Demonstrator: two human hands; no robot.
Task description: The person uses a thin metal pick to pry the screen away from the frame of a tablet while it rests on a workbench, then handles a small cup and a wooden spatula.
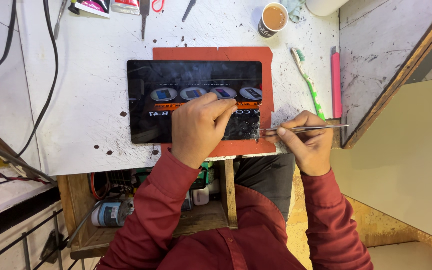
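Note:
A black tablet with a glossy, cracked screen lies flat on a red mat on the white workbench. My left hand presses down on the tablet's lower right part, fingers curled on the glass. My right hand holds metal tweezers horizontally, their tip touching the tablet's shattered right corner near the edge.
A paper cup of tea stands at the back. A green toothbrush and a pink utility knife lie right of the mat. Black cables run at the left. Tools and tubes line the far edge. An open drawer sits below.

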